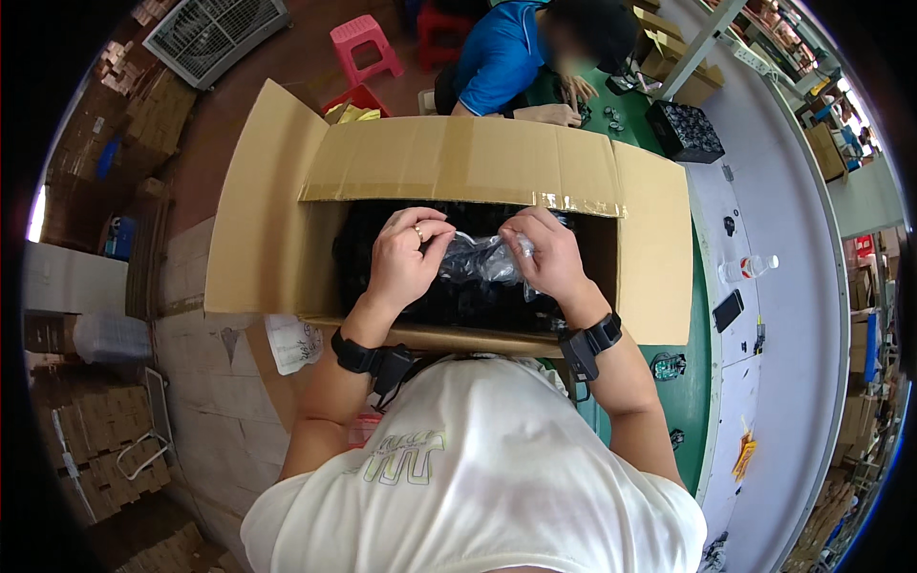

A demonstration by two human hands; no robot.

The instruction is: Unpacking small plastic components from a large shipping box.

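Observation:
A clear plastic bag (489, 260) is stretched between my two hands over a large open cardboard box (458, 158). My left hand (409, 256) pinches one end of the bag, thumb against fingers, with a ring on one finger. At the other end, my right hand (546, 250) grips the plastic with its fingers curled in. Whatever the bag may contain cannot be made out. Below it, the box holds dark, shiny black items (430, 304), partly hidden by my hands. Both my wrists wear black straps with small devices.
Across the box, a co-worker in a blue shirt (497, 57) handles small parts at a green table (702, 382). A black box (685, 131), a water bottle (750, 267) and a phone (728, 310) lie to the right. A pink stool (365, 50) stands beyond; stacked cartons (105, 430) are at left.

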